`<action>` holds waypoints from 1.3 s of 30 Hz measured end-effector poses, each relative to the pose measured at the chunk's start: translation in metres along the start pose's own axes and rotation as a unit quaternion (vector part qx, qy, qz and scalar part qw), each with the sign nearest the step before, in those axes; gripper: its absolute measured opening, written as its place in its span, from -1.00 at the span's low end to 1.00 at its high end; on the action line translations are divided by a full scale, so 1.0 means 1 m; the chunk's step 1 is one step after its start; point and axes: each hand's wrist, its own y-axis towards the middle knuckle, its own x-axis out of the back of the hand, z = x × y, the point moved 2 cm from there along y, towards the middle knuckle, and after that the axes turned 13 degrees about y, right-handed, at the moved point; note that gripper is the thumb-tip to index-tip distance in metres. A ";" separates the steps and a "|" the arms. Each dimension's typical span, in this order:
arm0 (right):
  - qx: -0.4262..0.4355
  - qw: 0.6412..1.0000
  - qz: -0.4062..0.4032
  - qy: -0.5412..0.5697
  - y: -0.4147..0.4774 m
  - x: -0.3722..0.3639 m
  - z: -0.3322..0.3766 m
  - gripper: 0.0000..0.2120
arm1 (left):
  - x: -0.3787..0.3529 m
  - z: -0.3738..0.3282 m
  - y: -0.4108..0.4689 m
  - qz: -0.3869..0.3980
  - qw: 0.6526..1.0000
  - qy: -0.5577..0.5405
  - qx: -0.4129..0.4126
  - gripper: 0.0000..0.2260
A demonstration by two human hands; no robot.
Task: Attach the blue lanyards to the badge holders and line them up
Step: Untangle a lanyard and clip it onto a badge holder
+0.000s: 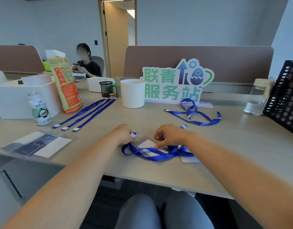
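Near centre of counter (216,146): blue lanyard (152,155) draped across clear badge holder (146,144). Left grip (124,133) pinches the white clip (133,135), apparently for attaching; right grip (170,134) pinches the holder, steadying it. Three lined-up lanyards (86,113) left.

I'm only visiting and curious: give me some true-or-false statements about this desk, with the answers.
1. Three straight lanyards lie side by side, left of the hands. True.
2. The white cup stands to the right of the sign. False: it stands to its left.
3. The left hand pinches a white clip on the looped lanyard. True.
4. Every lanyard is straightened. False: a tangled bunch lies in front of the sign.
5. The right hand lies flat and idle. False: its fingers curl on the looped lanyard, over the badge holder.
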 end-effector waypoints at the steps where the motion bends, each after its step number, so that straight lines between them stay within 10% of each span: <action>1: -0.005 1.000 -0.002 0.000 -0.001 0.001 -0.002 -0.56 | -0.001 -0.001 0.002 -0.018 0.999 -0.035 -0.006 -0.79; 14: -0.041 0.988 -0.144 0.040 0.001 0.047 -0.039 -0.52 | 0.034 -0.062 0.045 -0.154 0.883 -0.430 -0.111 -0.82; 22: -0.024 0.904 -0.219 0.367 0.016 0.102 -0.038 -0.69 | 0.081 -0.110 0.066 -0.124 0.775 -0.583 -0.210 -0.80; 30: -0.075 0.792 -0.226 0.562 0.019 0.111 -0.060 -0.77 | 0.059 -0.129 0.079 -0.115 0.821 -0.514 -0.221 -0.78; 35: -0.081 0.833 -0.214 0.503 0.019 0.095 -0.086 -0.92 | 0.023 -0.125 0.092 -0.053 0.893 -0.388 -0.221 -0.69; 39: -0.070 0.858 -0.161 0.483 0.014 0.088 -0.098 -0.86 | 0.009 -0.115 0.101 -0.212 0.912 -0.334 -0.112 -0.71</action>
